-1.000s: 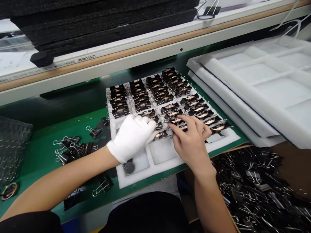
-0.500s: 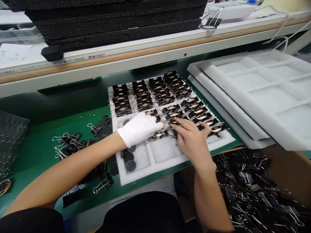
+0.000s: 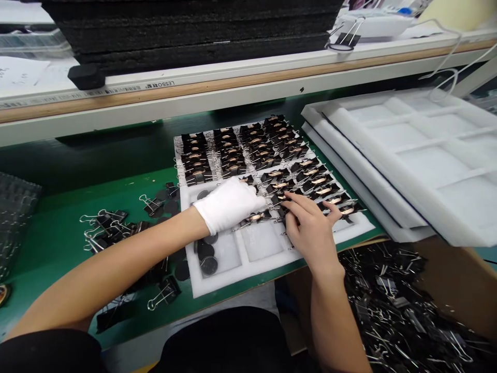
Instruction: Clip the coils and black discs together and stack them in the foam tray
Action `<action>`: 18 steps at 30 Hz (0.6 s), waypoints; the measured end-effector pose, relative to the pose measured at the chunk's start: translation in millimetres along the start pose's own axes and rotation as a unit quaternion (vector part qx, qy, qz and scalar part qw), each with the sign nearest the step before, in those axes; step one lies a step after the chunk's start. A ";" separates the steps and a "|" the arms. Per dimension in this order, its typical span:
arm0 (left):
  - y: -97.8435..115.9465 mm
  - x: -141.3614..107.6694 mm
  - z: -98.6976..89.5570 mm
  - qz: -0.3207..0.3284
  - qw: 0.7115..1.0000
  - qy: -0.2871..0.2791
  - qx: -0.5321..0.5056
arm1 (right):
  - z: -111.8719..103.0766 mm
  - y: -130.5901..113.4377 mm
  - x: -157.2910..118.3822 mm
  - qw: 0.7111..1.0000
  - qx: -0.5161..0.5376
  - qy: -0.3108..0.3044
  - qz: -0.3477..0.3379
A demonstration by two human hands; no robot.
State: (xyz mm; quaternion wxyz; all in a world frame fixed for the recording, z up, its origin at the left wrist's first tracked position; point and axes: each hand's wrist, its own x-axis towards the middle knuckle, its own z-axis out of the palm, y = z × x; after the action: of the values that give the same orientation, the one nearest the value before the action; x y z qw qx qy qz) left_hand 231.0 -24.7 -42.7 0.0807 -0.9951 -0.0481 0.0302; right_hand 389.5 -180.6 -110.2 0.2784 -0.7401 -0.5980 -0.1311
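Binder clips [image 3: 268, 177] sit in rows in the white foam tray [image 3: 217, 287]; gloved left hand [image 3: 229, 203] and bare right hand [image 3: 310, 230] rest among them, whether gripping I cannot tell; likely light, stiff, springy, best held by their black bodies [image 3: 193, 138].

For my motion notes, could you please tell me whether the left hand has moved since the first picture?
Yes: against the tray, the left hand has shifted rightward and toward its far side, uncovering more discs.
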 end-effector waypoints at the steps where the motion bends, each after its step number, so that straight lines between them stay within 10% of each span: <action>1: -0.7 1.7 2.7 0.008 1.000 0.007 -0.001 | -0.7 -0.1 0.5 1.000 0.001 -0.004 -0.002; 10: -6.7 -17.7 -6.8 0.001 0.999 0.051 0.007 | -12.3 -9.8 7.1 1.000 -0.010 -0.009 -0.016; 18: -16.9 -166.3 -52.6 -0.250 0.966 0.048 0.036 | -3.9 -17.8 15.4 0.989 0.032 0.023 -0.144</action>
State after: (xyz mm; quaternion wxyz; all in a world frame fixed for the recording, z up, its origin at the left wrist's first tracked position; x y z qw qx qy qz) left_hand 67.8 -33.1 20.6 0.1239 -0.9482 -0.2902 -0.0370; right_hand 376.9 -168.1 -94.4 0.2939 -0.6340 -0.6954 -0.1677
